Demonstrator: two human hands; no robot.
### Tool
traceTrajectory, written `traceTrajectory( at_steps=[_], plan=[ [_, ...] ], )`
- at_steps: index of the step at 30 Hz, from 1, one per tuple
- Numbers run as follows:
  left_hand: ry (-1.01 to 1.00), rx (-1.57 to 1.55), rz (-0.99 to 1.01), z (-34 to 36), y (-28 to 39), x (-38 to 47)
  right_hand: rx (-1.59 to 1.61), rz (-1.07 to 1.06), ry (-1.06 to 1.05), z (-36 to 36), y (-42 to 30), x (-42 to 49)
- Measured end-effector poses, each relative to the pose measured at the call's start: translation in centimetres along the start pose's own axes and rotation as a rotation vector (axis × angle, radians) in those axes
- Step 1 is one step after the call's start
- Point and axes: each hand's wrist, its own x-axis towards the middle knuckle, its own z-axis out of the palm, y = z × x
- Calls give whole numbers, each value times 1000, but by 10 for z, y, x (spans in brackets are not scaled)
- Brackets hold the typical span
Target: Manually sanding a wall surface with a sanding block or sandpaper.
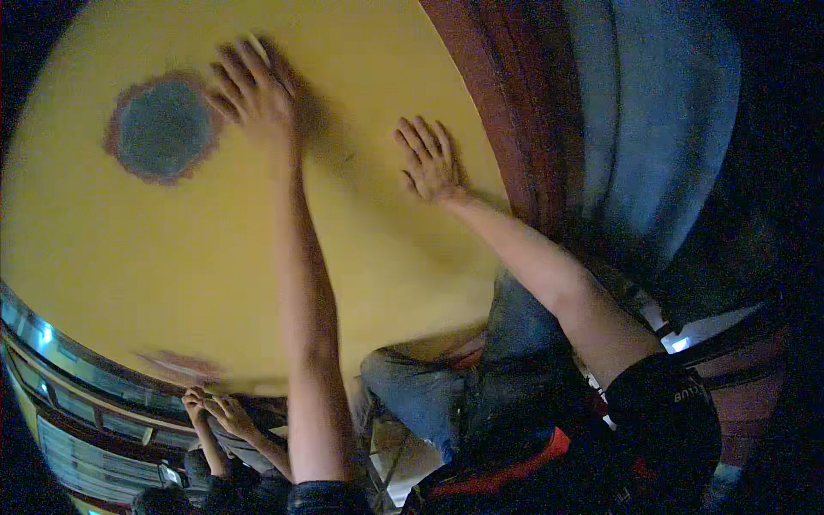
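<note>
A broad yellow surface, seemingly stretched cloth point(386, 257), fills much of the head view. It bears a grey-blue round patch point(166, 129) with a ragged reddish edge. My left hand point(257, 90) is over the yellow surface just right of this patch, fingers spread and blurred. A narrow pale thing point(258, 46) shows near its fingertips; whether the hand holds it is unclear. Farther right, my right hand point(428, 161) lies palm down near the surface's curved right edge, fingers slightly apart, with nothing seen in it.
A reddish-brown band point(515, 109) and folded blue-grey material point(656, 116) border the yellow surface on the right. My bent knee in jeans point(412, 386) is below. Another person's hands point(225, 412) are at the lower edge, near a blurred reddish patch point(180, 365).
</note>
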Motion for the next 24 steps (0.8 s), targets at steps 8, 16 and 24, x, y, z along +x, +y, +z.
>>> traceTrajectory(
  at_steps=[8, 16, 24],
  plan=[
    [-447, 26, -161, -54, 73, -213, 50, -40, 2, -13, 16, -2],
    [-67, 67, -38, -8, 22, 5, -38, -11, -46, -18, 5, -1],
    [-79, -65, -125, -20, 34, -64, -31, -39, -35, -7, -5, 3]
  ],
)
